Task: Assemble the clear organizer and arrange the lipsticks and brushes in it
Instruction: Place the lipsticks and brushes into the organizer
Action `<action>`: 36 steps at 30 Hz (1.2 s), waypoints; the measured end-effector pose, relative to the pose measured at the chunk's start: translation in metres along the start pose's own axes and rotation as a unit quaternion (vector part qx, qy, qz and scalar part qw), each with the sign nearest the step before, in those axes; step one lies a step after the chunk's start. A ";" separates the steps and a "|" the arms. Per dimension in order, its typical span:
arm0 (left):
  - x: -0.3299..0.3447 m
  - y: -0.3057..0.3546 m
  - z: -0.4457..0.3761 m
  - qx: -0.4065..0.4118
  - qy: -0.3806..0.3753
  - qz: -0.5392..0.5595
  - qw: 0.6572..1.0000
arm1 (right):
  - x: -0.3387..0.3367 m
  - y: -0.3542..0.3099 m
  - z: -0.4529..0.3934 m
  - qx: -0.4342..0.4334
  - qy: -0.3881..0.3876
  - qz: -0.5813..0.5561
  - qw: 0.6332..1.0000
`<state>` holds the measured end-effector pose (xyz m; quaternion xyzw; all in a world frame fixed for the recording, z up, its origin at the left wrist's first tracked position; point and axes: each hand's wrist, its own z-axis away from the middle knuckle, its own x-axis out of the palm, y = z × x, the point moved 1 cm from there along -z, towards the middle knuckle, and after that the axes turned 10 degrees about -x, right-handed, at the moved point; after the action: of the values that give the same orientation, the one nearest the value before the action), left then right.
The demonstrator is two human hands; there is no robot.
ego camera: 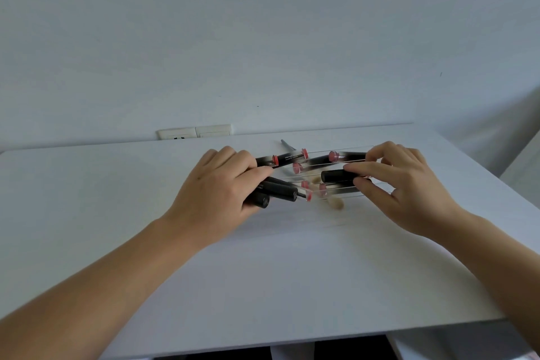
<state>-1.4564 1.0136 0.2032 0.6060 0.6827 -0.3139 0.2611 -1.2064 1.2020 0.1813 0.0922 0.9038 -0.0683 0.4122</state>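
The lipsticks [292, 158] lie in a loose pile mid-table [263, 272], across flat clear organizer panels [344, 193] – we likely clear them off first. Our left hand [222, 187] grips several black tubes; our right hand [406, 181] pinches one tube [336, 176]. A brush [287, 145] lies just behind.

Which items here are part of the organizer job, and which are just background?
Job: left hand gripping black lipsticks; right hand pinching a lipstick; clear organizer pieces; brush handle.
Background: white table; wall outlets.
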 end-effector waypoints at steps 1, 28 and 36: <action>0.000 0.000 0.000 0.003 -0.008 0.000 1.000 | 0.000 -0.001 0.000 0.000 0.002 0.001 1.000; -0.002 -0.001 0.020 -0.017 -0.084 0.050 0.995 | -0.003 -0.106 0.003 -0.267 -0.222 -0.069 0.935; -0.002 -0.002 0.018 -0.027 -0.097 0.049 0.994 | 0.004 -0.103 0.000 -0.257 -0.192 -0.087 0.943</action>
<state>-1.4584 0.9988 0.1929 0.5978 0.6321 -0.3397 0.3574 -1.2314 1.1025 0.1830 -0.1105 0.7987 0.1139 0.5804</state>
